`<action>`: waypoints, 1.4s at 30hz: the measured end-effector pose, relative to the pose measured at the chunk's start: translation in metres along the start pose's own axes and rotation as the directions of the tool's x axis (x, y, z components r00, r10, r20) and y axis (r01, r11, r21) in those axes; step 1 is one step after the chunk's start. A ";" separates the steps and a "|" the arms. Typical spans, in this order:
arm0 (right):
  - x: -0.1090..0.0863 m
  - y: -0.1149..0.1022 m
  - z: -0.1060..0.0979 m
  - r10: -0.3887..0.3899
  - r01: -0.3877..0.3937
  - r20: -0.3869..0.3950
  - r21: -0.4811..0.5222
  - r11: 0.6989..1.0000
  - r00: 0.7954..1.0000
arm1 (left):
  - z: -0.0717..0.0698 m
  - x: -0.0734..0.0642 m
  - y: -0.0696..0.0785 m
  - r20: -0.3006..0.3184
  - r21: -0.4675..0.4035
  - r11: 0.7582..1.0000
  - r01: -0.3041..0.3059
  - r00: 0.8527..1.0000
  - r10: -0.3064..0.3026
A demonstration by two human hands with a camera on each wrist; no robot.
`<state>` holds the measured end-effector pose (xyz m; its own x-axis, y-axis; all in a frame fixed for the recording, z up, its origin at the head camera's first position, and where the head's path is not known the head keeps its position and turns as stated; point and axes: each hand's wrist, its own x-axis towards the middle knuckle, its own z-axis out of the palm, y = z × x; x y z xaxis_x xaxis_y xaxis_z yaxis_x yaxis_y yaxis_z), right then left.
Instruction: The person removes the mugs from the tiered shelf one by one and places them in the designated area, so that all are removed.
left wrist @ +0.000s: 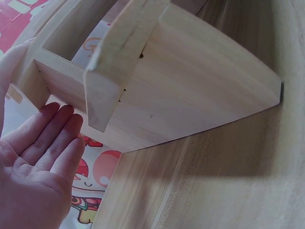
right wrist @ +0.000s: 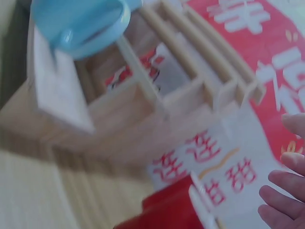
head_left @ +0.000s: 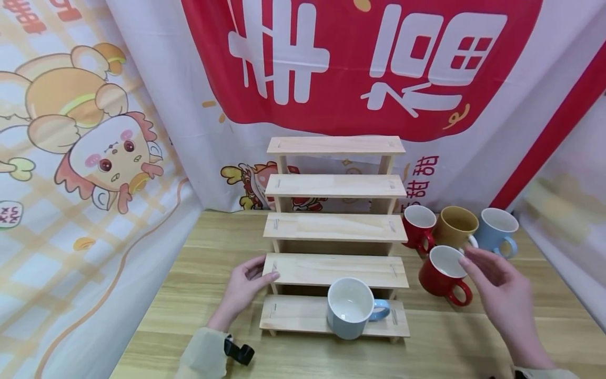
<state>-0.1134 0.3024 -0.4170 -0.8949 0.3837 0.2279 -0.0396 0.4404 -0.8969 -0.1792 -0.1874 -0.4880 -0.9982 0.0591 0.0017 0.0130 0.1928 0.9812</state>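
A pale wooden tiered shelf (head_left: pixel 331 268) stands on the table. My left hand (head_left: pixel 247 284) grips its left end at the second step from the bottom. The thumb lies over the board, and in the left wrist view the other fingers (left wrist: pixel 59 126) reach the underside. On the lowest step sits a light blue mug (head_left: pixel 349 310), white inside, its handle to the right. My right hand (head_left: pixel 504 295) is beside the rim of a red mug (head_left: pixel 437 276) right of the shelf. In the right wrist view its fingers (right wrist: pixel 286 179) extend loosely, apart from the red mug.
Behind the near red mug stand another red mug (head_left: pixel 416 223), a brown mug (head_left: pixel 455 226) with a white handle and a second light blue mug (head_left: pixel 494 231). Printed cloth (head_left: pixel 208 173) hangs behind and beside the wooden table (head_left: pixel 203 252).
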 end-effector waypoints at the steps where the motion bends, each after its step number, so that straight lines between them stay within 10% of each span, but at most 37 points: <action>1: -0.001 -0.006 0.002 -0.018 0.018 0.013 -0.007 1.000 1.000 | 0.000 0.000 0.000 0.000 -0.001 1.000 0.001 1.000 -0.001; 9: -0.017 -0.033 0.024 -0.147 0.151 0.166 -0.008 0.989 0.975 | 0.000 0.002 -0.001 -0.001 0.001 1.000 0.006 1.000 -0.006; 15: -0.026 -0.036 0.042 -0.252 0.216 0.339 0.142 0.966 0.907 | 0.000 0.002 -0.001 -0.001 0.001 1.000 0.007 1.000 -0.007; 25: -0.040 -0.034 0.064 -0.231 0.124 0.511 0.236 0.964 0.828 | 0.000 0.002 0.000 -0.002 -0.006 1.000 0.010 1.000 -0.010; 37: -0.056 -0.024 0.088 -0.169 0.022 0.592 0.247 0.969 0.788 | 0.001 0.001 -0.001 -0.007 0.010 1.000 -0.006 1.000 0.006; 42: -0.059 -0.020 0.091 -0.136 0.029 0.583 0.190 0.981 0.801 | 0.000 0.001 -0.002 -0.008 0.004 1.000 0.006 1.000 -0.006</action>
<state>-0.1004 0.1969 -0.4475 -0.9705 -0.2262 0.0838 -0.1491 0.2894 -0.9455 -0.1804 -0.1874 -0.4898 -0.9987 0.0500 -0.0027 0.0072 0.1975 0.9803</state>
